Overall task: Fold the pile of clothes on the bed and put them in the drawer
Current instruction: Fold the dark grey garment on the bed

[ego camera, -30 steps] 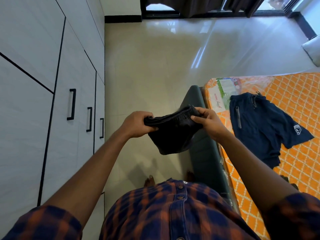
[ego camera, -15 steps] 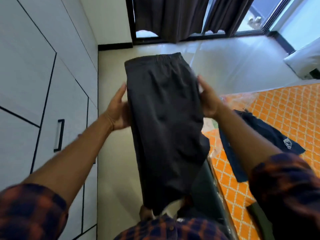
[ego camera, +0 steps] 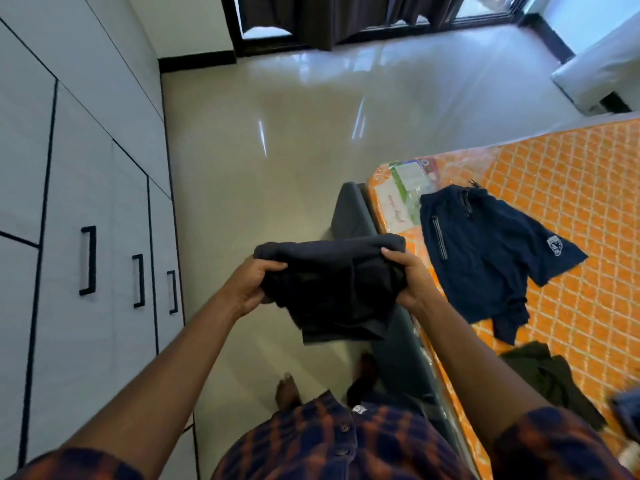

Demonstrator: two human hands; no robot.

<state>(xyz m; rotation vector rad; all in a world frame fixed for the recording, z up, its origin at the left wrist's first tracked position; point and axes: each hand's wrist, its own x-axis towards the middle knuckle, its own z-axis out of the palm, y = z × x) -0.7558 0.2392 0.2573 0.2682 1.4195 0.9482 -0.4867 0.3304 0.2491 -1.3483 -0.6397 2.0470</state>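
A dark folded garment [ego camera: 332, 289] hangs in the air in front of my chest, doubled over. My left hand [ego camera: 247, 284] grips its left end and my right hand [ego camera: 408, 278] grips its right end, fingers curled into the cloth. On the orange patterned bed [ego camera: 571, 188] to my right lie navy blue shorts [ego camera: 485, 251] spread flat, and a dark crumpled garment [ego camera: 550, 379] nearer to me. The white wardrobe [ego camera: 86, 188] with black handles [ego camera: 88, 259] stands shut on my left.
The bed's dark padded frame [ego camera: 353, 216] runs between me and the mattress. Glossy pale floor [ego camera: 277, 140] stretches ahead to dark curtains [ego camera: 332, 15] and a window. A white piece of furniture [ego camera: 602, 67] stands at the far right. My feet are below the garment.
Half a second ago the garment hung open and tall between my raised hands. Now it is doubled over and held lower, with both hands gripping its ends.
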